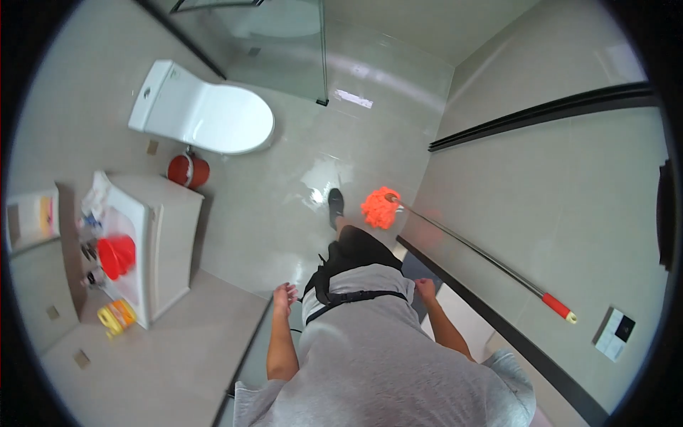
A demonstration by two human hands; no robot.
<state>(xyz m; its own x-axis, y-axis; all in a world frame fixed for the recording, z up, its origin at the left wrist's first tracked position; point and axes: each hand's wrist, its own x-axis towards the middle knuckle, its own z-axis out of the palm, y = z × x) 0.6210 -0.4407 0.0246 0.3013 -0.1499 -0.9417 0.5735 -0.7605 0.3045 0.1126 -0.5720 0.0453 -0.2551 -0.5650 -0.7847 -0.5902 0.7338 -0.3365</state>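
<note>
Two bare hands: your left hand [286,295] hangs at 9 o'clock, its fingers loosely curved and apart; your right hand [425,290] is at 3 o'clock, close by your grey shirt [398,341], its fingers partly hidden, so I cannot tell whether they are together.
Mop [466,243]: its orange head sits on the floor [256,203] at 1 o'clock, just beside your dark shoe [336,206]; the handle slants to a red grip at 3 o'clock, apart from both your hands.
Open floor: your widest room runs from 10 to 12 o'clock, with wet-looking shine.
Toilet [231,117]: bounds that room at 10 to 11 o'clock, a brown-red bucket [191,171] just beside it.
Glass panel [284,64]: its free edge reaches in at 11 to 12 o'clock.
Washbasin cabinet [174,242]: its corner juts toward you from 9 to 10 o'clock.
Dark door edge [491,324]: runs close past you toward 4 o'clock.
</note>
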